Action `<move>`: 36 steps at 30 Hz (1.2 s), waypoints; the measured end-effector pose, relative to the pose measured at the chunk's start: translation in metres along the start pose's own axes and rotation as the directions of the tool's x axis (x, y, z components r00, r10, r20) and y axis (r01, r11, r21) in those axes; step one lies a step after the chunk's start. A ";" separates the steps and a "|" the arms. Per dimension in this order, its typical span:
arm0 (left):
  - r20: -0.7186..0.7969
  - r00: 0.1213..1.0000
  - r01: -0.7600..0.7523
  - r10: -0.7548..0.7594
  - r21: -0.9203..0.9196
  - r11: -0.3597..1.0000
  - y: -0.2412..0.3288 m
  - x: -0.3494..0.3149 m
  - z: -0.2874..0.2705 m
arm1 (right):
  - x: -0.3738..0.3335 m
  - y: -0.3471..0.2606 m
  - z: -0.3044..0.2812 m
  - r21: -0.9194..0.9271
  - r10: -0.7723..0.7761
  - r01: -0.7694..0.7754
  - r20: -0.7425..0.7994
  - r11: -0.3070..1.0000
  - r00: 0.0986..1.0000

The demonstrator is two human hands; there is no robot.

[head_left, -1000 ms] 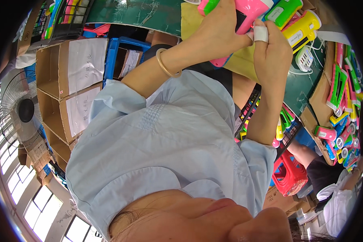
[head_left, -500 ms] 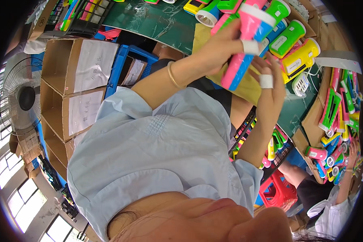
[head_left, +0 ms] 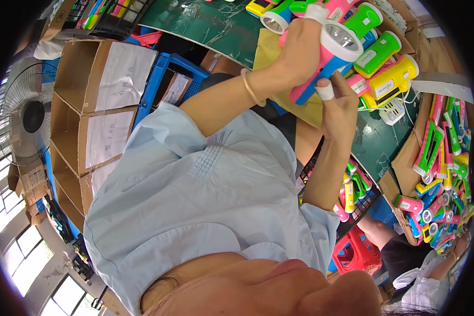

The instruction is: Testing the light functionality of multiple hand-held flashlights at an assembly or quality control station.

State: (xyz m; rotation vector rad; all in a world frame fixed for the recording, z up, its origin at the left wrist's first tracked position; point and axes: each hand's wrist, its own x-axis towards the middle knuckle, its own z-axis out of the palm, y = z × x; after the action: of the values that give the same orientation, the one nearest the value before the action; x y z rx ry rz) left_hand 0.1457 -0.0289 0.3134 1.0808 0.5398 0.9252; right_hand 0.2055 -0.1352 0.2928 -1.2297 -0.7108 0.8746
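My left hand point(head_left: 300, 52), white tape on its thumb, wraps around a pink-and-blue flashlight point(head_left: 313, 89). The white-rimmed head of this flashlight tilts toward the upper right, so its clear lens shows. Against the blue side of the body, my right hand point(head_left: 339, 108) has its taped thumb and bent fingers closed; part of the grip is hidden. Just beyond lie more flashlights, among them a green one point(head_left: 378, 53) and a yellow one point(head_left: 394, 81). Beneath my hands is a yellow sheet point(head_left: 266, 50) on the green table point(head_left: 195, 23).
A white multi-port charger point(head_left: 392, 111) with cables sits right of the flashlights. Farther right, a carton point(head_left: 405, 158) overflows with flashlights beside another person's arm point(head_left: 450, 258). A red stool point(head_left: 355, 253), blue crate point(head_left: 160, 79), cardboard compartments point(head_left: 81, 79) and fan point(head_left: 33, 117) stand around me.
The flashlight has turned so its lens now shows, and its head has moved slightly right and down. My right hand's fingers have curled in against its side.
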 end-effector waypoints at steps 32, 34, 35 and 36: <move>0.253 0.967 -0.020 0.004 0.060 0.998 0.030 0.065 -0.042 | -0.002 -0.028 -0.063 0.098 0.103 -0.076 -0.312 0.992 0.944; 0.291 0.891 -0.451 0.348 0.476 0.755 0.044 0.143 -0.082 | 0.019 -0.057 -0.129 -0.100 -0.087 0.037 -0.559 0.994 0.824; 0.317 0.838 -0.517 0.443 0.721 0.462 0.054 0.199 -0.099 | 0.033 -0.072 -0.166 -0.136 -0.106 0.017 -0.677 0.991 0.728; 0.405 0.827 -0.529 0.390 0.797 0.292 0.065 0.251 -0.121 | 0.043 -0.085 -0.205 -0.211 -0.136 -0.038 -0.745 0.977 0.653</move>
State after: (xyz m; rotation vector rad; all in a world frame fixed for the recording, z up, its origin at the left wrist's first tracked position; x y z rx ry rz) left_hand 0.1625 0.2558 0.3384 2.3988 0.6248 1.0603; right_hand 0.4160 -0.2071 0.3343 -1.6004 -0.1370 0.1623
